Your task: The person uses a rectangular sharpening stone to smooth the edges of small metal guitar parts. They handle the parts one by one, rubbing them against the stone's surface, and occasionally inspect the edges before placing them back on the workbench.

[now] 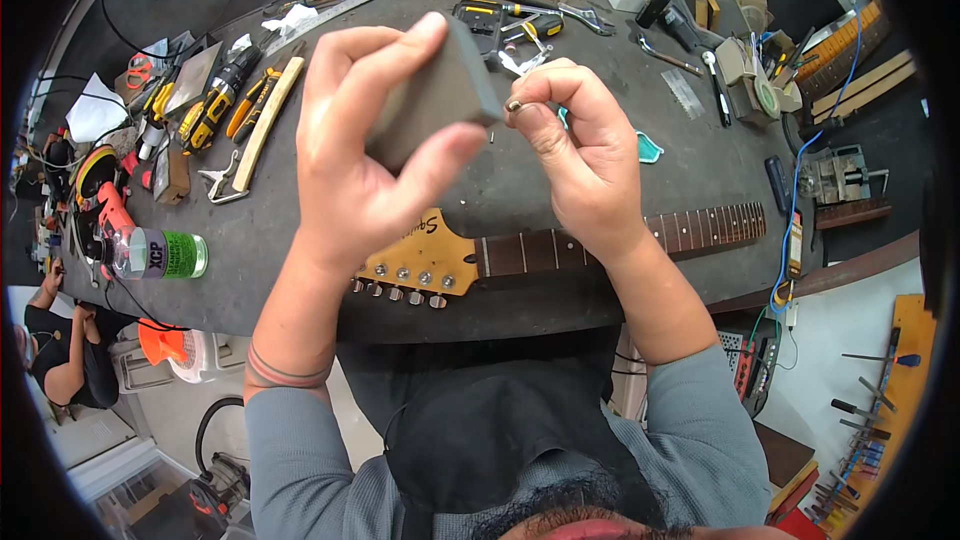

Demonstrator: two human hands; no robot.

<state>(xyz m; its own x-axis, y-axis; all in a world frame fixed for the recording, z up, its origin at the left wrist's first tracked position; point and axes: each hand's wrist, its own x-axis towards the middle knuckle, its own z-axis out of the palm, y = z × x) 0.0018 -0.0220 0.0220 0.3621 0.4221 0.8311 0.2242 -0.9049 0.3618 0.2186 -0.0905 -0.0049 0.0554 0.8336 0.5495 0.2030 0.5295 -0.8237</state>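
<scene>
Raised over the bench, my left hand (349, 142) holds a thick grey rectangular block (431, 90), perhaps an abrasive or sharpening stone. My right hand (589, 146) pinches a small metal piece (514, 106) between thumb and forefinger, close to the block's right edge. Whether the piece touches the block, I cannot tell. Below both hands lies a Squier electric guitar neck (536, 251), its headstock (450, 251) on the left with metal tuners along the near edge. My forearms partly cover the neck. A teal scrap (649, 148) shows just right of my right hand.
On the left lie a cordless drill (217, 101), pliers (255, 105), a wooden strip (268, 124) and a spray bottle (161, 253). An adjustable wrench (589, 17) and a steel ruler (330, 15) lie farther back. A blue cable (801, 157) crosses the right side. Someone sits at far left.
</scene>
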